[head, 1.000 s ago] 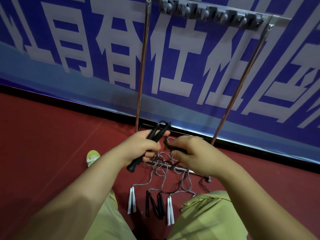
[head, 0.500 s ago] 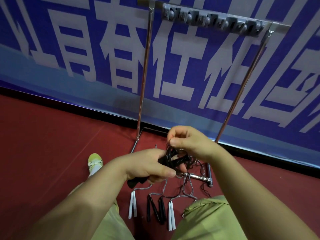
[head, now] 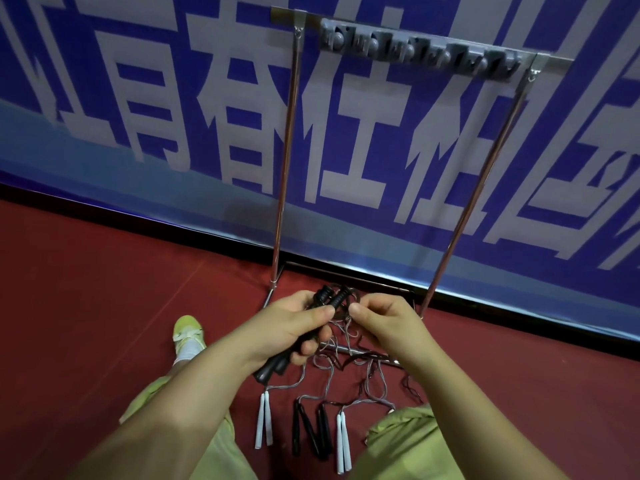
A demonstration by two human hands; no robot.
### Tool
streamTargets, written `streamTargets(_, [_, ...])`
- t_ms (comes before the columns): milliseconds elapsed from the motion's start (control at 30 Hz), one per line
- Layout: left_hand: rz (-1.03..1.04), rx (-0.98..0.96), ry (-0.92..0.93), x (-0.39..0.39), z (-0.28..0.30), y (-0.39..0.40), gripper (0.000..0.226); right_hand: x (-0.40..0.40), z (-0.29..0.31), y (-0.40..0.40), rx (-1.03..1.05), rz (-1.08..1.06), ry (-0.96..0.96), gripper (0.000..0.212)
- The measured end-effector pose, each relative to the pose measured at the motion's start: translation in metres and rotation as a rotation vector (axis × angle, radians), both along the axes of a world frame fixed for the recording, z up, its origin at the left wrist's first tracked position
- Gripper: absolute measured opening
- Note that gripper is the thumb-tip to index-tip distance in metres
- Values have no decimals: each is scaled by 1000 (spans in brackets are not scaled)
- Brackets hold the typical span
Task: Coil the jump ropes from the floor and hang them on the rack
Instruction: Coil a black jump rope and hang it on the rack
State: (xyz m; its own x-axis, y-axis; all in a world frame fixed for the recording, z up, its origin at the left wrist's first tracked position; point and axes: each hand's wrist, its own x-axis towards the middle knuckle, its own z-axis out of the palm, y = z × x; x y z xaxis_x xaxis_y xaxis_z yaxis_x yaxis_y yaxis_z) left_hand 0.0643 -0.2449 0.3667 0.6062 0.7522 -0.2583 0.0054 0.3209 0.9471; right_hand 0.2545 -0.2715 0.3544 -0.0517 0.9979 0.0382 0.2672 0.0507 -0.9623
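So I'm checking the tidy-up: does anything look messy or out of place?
Yes: thin cords lie tangled across the rack's base bar, with handle pairs loose on the red floor. The hook strip holds nothing.

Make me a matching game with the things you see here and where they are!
Things:
1. black handles
2. white handles
3. hook bar
4. shoe

Places:
A. top of the rack
B. lying on the floor by the left knee
C. gripped in the left hand
D. left of the left arm

Pairs: 1-C, 2-B, 3-A, 4-D
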Motion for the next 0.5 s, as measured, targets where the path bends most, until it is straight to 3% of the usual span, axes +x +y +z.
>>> streamTargets(100, [-6, 160, 159, 4, 4, -1, 18, -1, -3, -4, 23, -84, -52, 35])
streamTargets(267, [-14, 359, 341, 8, 6, -2, 30, -10, -7, -8, -3, -201, -118, 54])
streamTargets(500, [85, 413, 342, 10, 5, -1, 11, -13, 5, -4, -90, -204, -150, 53])
